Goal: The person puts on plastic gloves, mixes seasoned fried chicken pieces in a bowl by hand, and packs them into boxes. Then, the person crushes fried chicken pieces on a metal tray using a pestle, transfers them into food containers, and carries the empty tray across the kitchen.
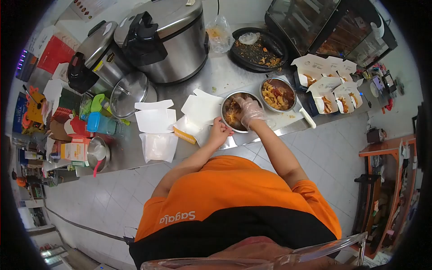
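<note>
A metal bowl (232, 125) of brown, saucy food stands near the counter's front edge. My bare left hand (219, 133) grips the near left side of this bowl, its fingers against the rim. Over the food, my right hand (252, 112) wears a clear plastic glove. Its fingers curl down into the bowl around some of the food, and the fingertips are hidden. Just right of it is a second metal bowl (278, 95) with battered pieces and dark red sauce. Left of my hands lies an open white takeaway box (198, 110).
Another open box (157, 135) sits further left. A white-handled knife (307, 118) lies at the right on a white board. Filled boxes (326, 96) line the right side. Behind stand rice cookers (175, 49), a black pan (252, 56) and a glass display cabinet (306, 22).
</note>
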Available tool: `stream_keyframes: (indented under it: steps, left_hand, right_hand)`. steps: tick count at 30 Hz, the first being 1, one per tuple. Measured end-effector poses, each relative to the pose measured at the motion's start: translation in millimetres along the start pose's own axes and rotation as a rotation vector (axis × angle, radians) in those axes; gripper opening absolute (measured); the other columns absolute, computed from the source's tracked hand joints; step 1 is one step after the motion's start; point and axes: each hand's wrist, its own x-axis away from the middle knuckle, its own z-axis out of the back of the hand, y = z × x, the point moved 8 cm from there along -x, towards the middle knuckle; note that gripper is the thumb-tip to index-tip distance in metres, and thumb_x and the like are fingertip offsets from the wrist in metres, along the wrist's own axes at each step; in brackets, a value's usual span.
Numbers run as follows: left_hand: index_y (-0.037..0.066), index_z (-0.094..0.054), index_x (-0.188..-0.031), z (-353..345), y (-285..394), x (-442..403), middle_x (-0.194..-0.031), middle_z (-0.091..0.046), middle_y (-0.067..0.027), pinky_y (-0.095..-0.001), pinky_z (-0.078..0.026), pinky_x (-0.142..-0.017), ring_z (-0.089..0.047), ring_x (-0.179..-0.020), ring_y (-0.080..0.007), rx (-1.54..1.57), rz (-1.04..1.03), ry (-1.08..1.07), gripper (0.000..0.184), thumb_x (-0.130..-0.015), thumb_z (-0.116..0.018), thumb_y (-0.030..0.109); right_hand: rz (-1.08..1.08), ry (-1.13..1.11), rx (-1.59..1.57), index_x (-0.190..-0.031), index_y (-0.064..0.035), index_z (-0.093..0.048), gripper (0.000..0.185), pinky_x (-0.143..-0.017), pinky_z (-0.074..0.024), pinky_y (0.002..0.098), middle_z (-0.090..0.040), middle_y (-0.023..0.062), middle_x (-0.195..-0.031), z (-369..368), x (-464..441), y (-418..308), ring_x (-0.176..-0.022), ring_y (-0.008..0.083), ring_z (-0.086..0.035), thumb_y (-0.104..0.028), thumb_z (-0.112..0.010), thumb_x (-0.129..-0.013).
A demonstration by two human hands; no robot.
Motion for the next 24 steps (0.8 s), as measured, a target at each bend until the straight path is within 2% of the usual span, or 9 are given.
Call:
stream_keyframes:
  steps: [2, 5, 6, 9, 10, 14, 17, 21, 24]
  left_hand:
    - [-0.005, -0.015, -0.132, 1, 1, 1, -0.092, -0.050, -0.0156, -0.0315, -0.057, -0.066, -0.064, -0.076, -0.0230, -0.010, 0.010, 0.002, 0.062, -0.085, -0.055, -0.008]
    - [-0.003, -0.015, -0.132, 1, 4, 4, -0.094, -0.051, -0.0147, -0.0312, -0.055, -0.067, -0.062, -0.079, -0.0218, -0.028, 0.026, -0.004, 0.060, -0.086, -0.054, -0.005]
    - [-0.004, -0.015, -0.132, 1, 4, 4, -0.093, -0.051, -0.0150, -0.0313, -0.055, -0.067, -0.063, -0.078, -0.0222, -0.024, 0.024, -0.002, 0.060, -0.086, -0.054, -0.006]
    - [-0.005, -0.016, -0.131, 1, 4, 1, -0.091, -0.050, -0.0155, -0.0313, -0.056, -0.066, -0.064, -0.076, -0.0227, -0.024, 0.006, 0.005, 0.060, -0.085, -0.054, -0.007]
    - [-0.005, -0.016, -0.131, 1, 3, 0, -0.091, -0.051, -0.0153, -0.0312, -0.056, -0.066, -0.064, -0.076, -0.0225, -0.029, -0.003, 0.010, 0.060, -0.085, -0.054, -0.007]
    - [-0.005, -0.016, -0.131, 4, 3, 1, -0.090, -0.051, -0.0144, -0.0308, -0.056, -0.066, -0.064, -0.076, -0.0218, -0.026, 0.014, 0.029, 0.060, -0.085, -0.055, -0.006]
    - [-0.005, -0.017, -0.131, 3, 5, 2, -0.091, -0.051, -0.0143, -0.0305, -0.056, -0.065, -0.064, -0.075, -0.0211, -0.030, 0.000, 0.033, 0.061, -0.085, -0.056, -0.006]
    - [-0.005, -0.017, -0.131, 4, 5, 5, -0.091, -0.052, -0.0140, -0.0299, -0.056, -0.065, -0.063, -0.076, -0.0207, -0.011, 0.016, 0.035, 0.061, -0.085, -0.057, -0.006]
    - [-0.005, -0.018, -0.132, 3, 10, 10, -0.090, -0.052, -0.0131, -0.0291, -0.055, -0.066, -0.063, -0.077, -0.0206, -0.013, 0.017, 0.035, 0.060, -0.085, -0.056, -0.005]
  right_hand:
    - [0.097, -0.022, -0.143, -0.128, -0.0226, -0.052, 0.060, -0.090, -0.0477, 0.0419, -0.058, 0.0134, -0.118, 6, -3, -2, -0.108, 0.0316, -0.057, -0.024, -0.071, -0.071]
    - [-0.003, -0.047, -0.329, -0.120, -0.0157, -0.059, 0.054, -0.092, -0.0462, 0.0366, -0.065, 0.0136, -0.106, 33, 9, -5, -0.110, 0.0291, -0.057, -0.029, -0.075, -0.070]
    - [-0.083, -0.125, -0.208, -0.129, -0.0161, -0.051, 0.072, -0.094, -0.0450, 0.0382, -0.062, 0.0144, -0.114, 27, 1, 1, -0.113, 0.0301, -0.055, -0.033, -0.078, -0.065]
    - [-0.162, -0.163, 0.033, -0.137, -0.0169, -0.040, 0.088, -0.095, -0.0444, 0.0402, -0.059, 0.0158, -0.120, -19, -20, 8, -0.113, 0.0314, -0.056, -0.035, -0.079, -0.061]
    - [-0.161, -0.158, -0.044, -0.138, -0.0147, -0.033, 0.082, -0.098, -0.0426, 0.0426, -0.054, 0.0161, -0.126, -20, -13, 3, -0.120, 0.0322, -0.050, -0.025, -0.073, -0.068]
    - [-0.105, -0.199, -0.027, -0.136, -0.0129, -0.036, 0.074, -0.098, -0.0421, 0.0423, -0.050, 0.0169, -0.129, -13, -9, -3, -0.121, 0.0324, -0.048, -0.016, -0.070, -0.070]
    - [-0.103, -0.062, 0.045, -0.134, -0.0149, -0.040, 0.069, -0.096, -0.0431, 0.0423, -0.050, 0.0175, -0.128, -5, -5, 2, -0.118, 0.0322, -0.051, -0.013, -0.069, -0.072]
    - [0.060, -0.219, -0.254, -0.133, -0.0191, -0.045, 0.073, -0.094, -0.0449, 0.0358, -0.055, 0.0196, -0.124, -1, -9, 4, -0.113, 0.0308, -0.055, -0.020, -0.077, -0.068]
    - [-0.035, -0.281, -0.257, -0.137, -0.0188, -0.041, 0.084, -0.094, -0.0447, 0.0348, -0.057, 0.0197, -0.122, 8, -13, 10, -0.109, 0.0315, -0.057, -0.026, -0.080, -0.063]
